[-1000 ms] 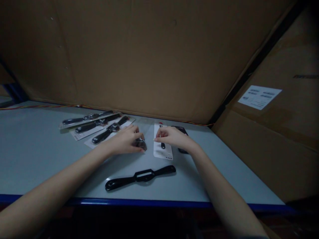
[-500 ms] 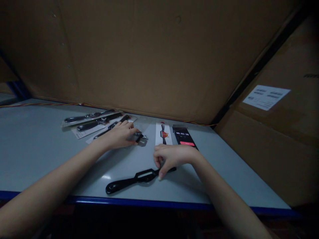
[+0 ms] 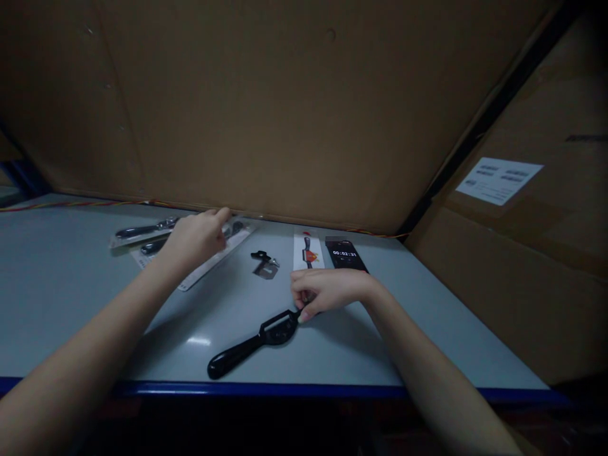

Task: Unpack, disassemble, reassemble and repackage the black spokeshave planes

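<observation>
Low in the view, a black spokeshave body (image 3: 280,329) slants above the table, one handle toward the front edge. Its far handle is pinched in my right hand (image 3: 327,291), which hides that end. Just beyond lie a flat metal blade (image 3: 266,271) and a small black clamp piece (image 3: 259,255), with a screw beside them. At the left back, my left hand (image 3: 197,237) is closed over a packaged spokeshave (image 3: 232,237) in clear plastic; its fingertips are partly hidden. Two more packaged spokeshaves (image 3: 137,232) lie beneath and left of that hand.
A white card with a spokeshave picture (image 3: 308,250) lies beyond my right hand. Right of it is a phone showing a timer (image 3: 346,254). Cardboard walls (image 3: 285,126) close the back and right. A blue edge (image 3: 256,389) borders the table (image 3: 156,354) in front.
My left hand has left the blade and clamp piece and moved left and back onto the packages, shifting the nearest one. The spokeshave in my right hand has turned, its held end rising.
</observation>
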A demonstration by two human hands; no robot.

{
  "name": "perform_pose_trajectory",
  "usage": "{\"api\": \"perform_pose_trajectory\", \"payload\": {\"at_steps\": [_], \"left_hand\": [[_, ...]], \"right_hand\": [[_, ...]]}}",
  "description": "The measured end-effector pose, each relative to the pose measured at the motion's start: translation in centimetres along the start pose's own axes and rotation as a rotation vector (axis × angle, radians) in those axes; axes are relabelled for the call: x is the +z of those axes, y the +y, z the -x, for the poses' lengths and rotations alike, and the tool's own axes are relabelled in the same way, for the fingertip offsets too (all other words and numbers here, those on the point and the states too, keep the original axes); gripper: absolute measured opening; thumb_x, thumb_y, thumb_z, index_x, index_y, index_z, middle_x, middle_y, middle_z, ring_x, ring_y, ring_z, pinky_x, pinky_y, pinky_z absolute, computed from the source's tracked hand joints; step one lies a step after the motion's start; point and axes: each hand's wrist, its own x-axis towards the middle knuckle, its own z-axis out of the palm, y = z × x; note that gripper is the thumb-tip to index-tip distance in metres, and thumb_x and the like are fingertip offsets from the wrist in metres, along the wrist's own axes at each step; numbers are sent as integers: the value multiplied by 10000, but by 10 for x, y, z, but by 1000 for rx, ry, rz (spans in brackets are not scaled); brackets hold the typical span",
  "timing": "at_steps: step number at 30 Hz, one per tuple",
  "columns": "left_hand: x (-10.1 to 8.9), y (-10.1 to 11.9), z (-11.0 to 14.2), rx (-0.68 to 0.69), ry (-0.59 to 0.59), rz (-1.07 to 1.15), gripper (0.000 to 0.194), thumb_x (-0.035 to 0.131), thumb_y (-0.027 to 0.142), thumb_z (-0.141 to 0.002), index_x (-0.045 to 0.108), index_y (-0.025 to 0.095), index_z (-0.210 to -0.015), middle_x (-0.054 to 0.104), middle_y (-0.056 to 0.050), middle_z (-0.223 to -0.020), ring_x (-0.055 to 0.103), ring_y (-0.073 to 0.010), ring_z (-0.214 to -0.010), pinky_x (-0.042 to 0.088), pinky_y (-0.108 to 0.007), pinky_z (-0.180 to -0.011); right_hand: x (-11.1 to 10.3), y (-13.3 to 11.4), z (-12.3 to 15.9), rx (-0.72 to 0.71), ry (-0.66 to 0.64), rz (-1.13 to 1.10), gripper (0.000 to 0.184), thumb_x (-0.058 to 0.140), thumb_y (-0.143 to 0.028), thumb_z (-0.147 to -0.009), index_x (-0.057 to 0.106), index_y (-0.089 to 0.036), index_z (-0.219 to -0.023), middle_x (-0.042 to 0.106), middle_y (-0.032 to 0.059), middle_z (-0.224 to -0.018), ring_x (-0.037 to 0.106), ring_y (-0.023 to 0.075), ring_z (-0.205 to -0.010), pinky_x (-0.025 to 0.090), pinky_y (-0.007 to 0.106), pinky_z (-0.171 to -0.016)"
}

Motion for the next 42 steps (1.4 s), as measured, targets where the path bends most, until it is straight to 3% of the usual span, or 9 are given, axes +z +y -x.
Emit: {"api": "perform_pose_trajectory", "payload": {"at_steps": [5,11,13,18,20,26,29,33,42], "left_hand": [[9,-12,0,-155,-23,86,356,538,285,-745,572,162,-1077,660,-148,-1014,607,-298,-953,429,-341,-748],[-1,6,1,34,-74,671,275,537,326,-796,606,184,-1021,674,-82,-988,617,-225,-929,454,-326,-806],[-9,17,5,104,-253,946,303,552,380,-802,609,188,-1029,679,-63,-977,638,-202,-881,472,-312,-786],[-15,34,18,215,-1004,1362,437,670,346,-723,559,191,-1117,687,-89,-996,687,-213,-731,524,-292,-603],[-12,33,18,221,-1109,1412,488,666,306,-735,487,202,-1177,694,-91,-967,691,-209,-656,523,-276,-519],[-4,20,4,-70,-801,1513,335,636,219,-766,517,162,-1074,698,-70,-824,580,-91,-427,354,-145,-310],[-1,19,-2,-340,-633,1651,173,583,264,-815,542,146,-935,677,-55,-740,475,-47,-354,292,-139,-275],[6,22,-3,-578,-570,1843,91,517,228,-852,531,139,-863,688,-120,-892,649,-120,-593,430,-151,-371],[23,23,-2,-664,-578,1980,70,548,165,-813,541,141,-879,667,-89,-819,657,-158,-727,564,-292,-702]], "right_hand": [[-1,-3,6,132,26,-165,108,581,-261,-812,519,-175,-790,551,9,-772,531,114,-676,413,238,-608],[-10,-2,11,131,189,-366,98,548,-264,-826,489,-189,-811,574,-14,-694,537,103,-588,411,232,-532],[-10,0,9,97,303,-355,87,556,-257,-822,505,-186,-817,572,-14,-698,542,108,-611,419,237,-555],[-5,-5,-5,-36,584,-285,74,558,-264,-834,542,-192,-833,607,-4,-765,573,126,-722,437,265,-665],[-4,-6,-10,-75,724,-176,66,573,-264,-829,569,-198,-824,623,1,-811,578,138,-786,433,290,-733],[-5,22,-18,15,1265,-132,164,560,-319,-841,579,-219,-970,598,37,-955,561,171,-920,421,331,-826],[4,36,-27,191,1140,-72,110,604,-300,-802,603,-196,-840,595,37,-860,559,185,-842,418,340,-790],[21,29,-46,285,917,135,287,634,-440,-770,630,-234,-969,583,60,-993,493,256,-1034,360,401,-871],[35,14,-64,280,779,281,389,600,-468,-795,572,-257,-1119,536,79,-1119,441,285,-1080,320,408,-846]]}}
